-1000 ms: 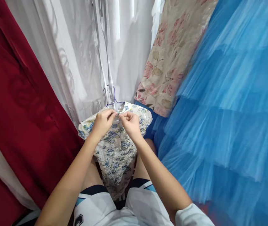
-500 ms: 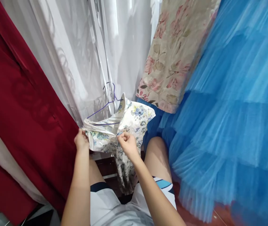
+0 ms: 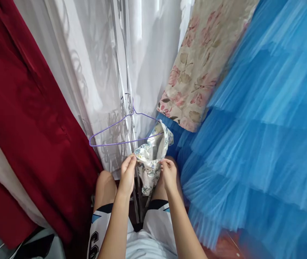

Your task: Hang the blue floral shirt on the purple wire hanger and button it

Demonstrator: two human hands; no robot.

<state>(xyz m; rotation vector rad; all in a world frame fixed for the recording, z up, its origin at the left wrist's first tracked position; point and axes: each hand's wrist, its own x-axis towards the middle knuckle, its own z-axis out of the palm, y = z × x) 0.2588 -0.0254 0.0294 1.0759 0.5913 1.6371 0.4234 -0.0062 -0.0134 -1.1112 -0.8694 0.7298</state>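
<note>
Hanger [image 3: 110, 129]: right end hidden inside garment [image 3: 149, 171]; what its hook hangs on, mid-frame, too small to tell against the strips. Garment: lower end lost in dimness between the knees. Left hand [image 3: 128, 173]: some fingers hidden behind thumb and palm. Right hand [image 3: 169, 173]: fingertips partly covered by folds; exact pinch point too small to read. Both forearms cut off by bottom edge. Red cloth [image 3: 32, 122] runs out at top and left edges; white cloth [image 3: 96, 68] and pink-flowered cloth [image 3: 192, 79] at top. Blue tulle [image 3: 261, 129]: blurred, cut at right. Floor, lower right: blurred.
</note>
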